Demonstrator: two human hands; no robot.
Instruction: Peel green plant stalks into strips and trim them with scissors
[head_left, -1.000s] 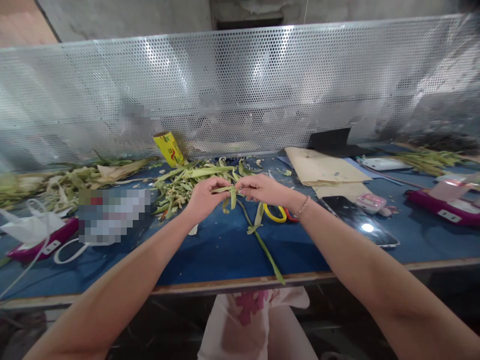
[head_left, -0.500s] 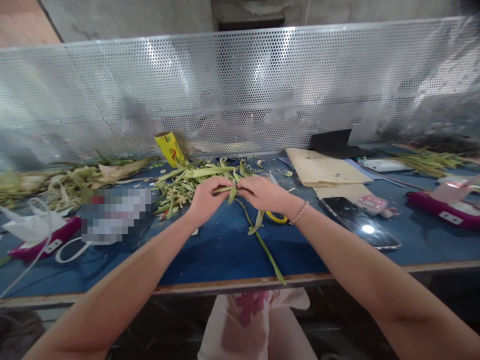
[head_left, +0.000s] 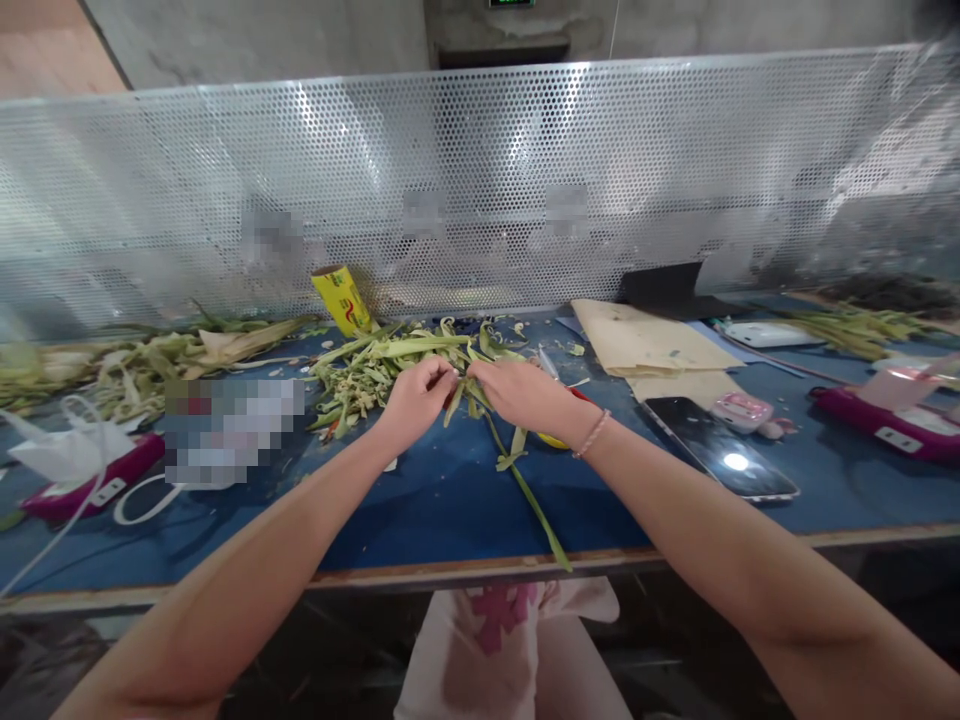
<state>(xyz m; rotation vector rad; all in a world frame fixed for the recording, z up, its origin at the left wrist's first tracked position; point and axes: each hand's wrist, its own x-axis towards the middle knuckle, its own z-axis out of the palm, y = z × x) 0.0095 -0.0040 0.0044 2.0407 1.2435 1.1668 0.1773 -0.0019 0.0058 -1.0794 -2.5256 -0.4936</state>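
The green leaf strips (head_left: pixel 475 397) I am working are bunched between my hands, just above the near edge of the leaf pile, their ends drooping toward the tabletop. My right hand (head_left: pixel 523 395) grasps them, thumb and fingers closing over the top, though my knuckles hide most of the grip. My left hand (head_left: pixel 417 402) is curled with its fingertips drawn together right beside the strips; I cannot tell whether a piece is pinched inside.

Just below, a long green stem (head_left: pixel 535 505) slants down to the table's front edge, with a short leaf knotted or crossed over it partway; I can't make out whether it joins the strips. Yellow scissor handles (head_left: pixel 553 440) peek out from under my right wrist, where I wear a beaded bracelet (head_left: pixel 594 433).

Behind my left hand spreads the leaf pile (head_left: pixel 356 375), a yellow tube (head_left: pixel 341 300) leaning at its back. To the right a dark phone (head_left: pixel 716 445) lies face up, touching or nearly touching a pink case (head_left: pixel 742 410), with brown paper (head_left: pixel 652 338) beyond. A perforated metal panel (head_left: pixel 480 150) runs behind everything on the blue tabletop (head_left: pixel 450 515).
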